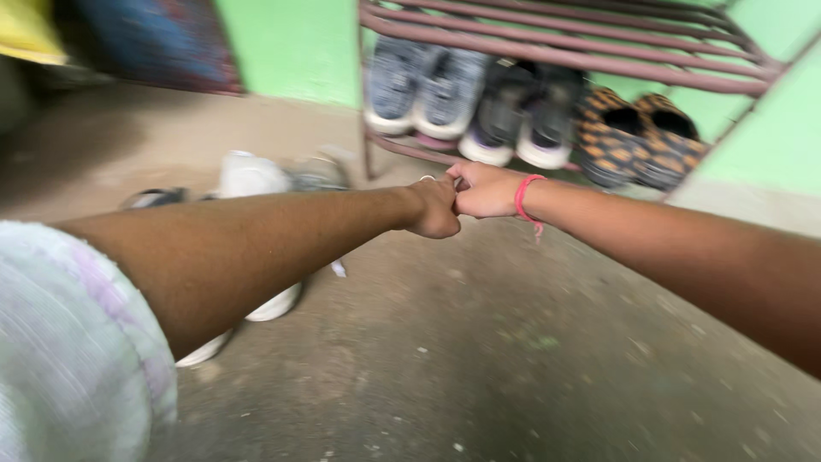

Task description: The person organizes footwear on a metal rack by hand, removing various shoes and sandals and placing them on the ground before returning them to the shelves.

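- The left hand point(434, 208) and right hand point(484, 190) meet knuckle to knuckle, both curled narrow; blur hides whether either pinches anything.
- A red wrist band point(523, 199) circles the right wrist.
- Both hands hover just before the lower bar of the metal shoe rack point(564, 53), so the step looks like a reach toward it.
- Nearest above them sit the black sneakers point(522, 115); a grip there calls for opening a hand.
- White shoes point(256, 184) lie on the floor point(479, 359), left.
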